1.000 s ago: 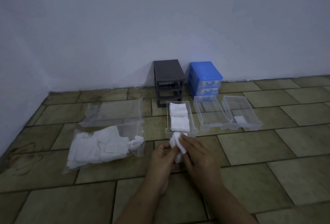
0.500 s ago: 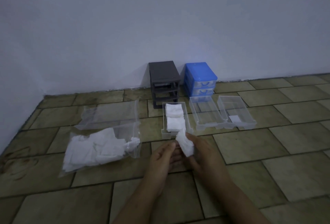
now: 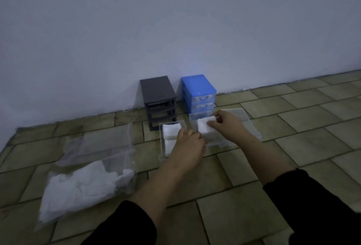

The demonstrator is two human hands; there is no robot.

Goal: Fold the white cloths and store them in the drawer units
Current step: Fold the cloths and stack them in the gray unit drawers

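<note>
White cloths (image 3: 82, 184) are lying heaped in the clear bag (image 3: 125, 147) at eight o'clock, the grey drawer unit (image 3: 158, 98) and blue drawer unit (image 3: 198, 90) are standing at twelve, and the right hand (image 3: 226, 125) is pinching a folded cloth (image 3: 203, 128) in the middle clear drawer (image 3: 192, 118) while the left hand (image 3: 190, 143) is resting curled beside it, its grasp unclear.

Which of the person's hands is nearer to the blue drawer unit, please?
The right hand, holding a folded cloth just in front of the blue drawer unit; the left hand sits nearer the camera, over the left tray.
</note>
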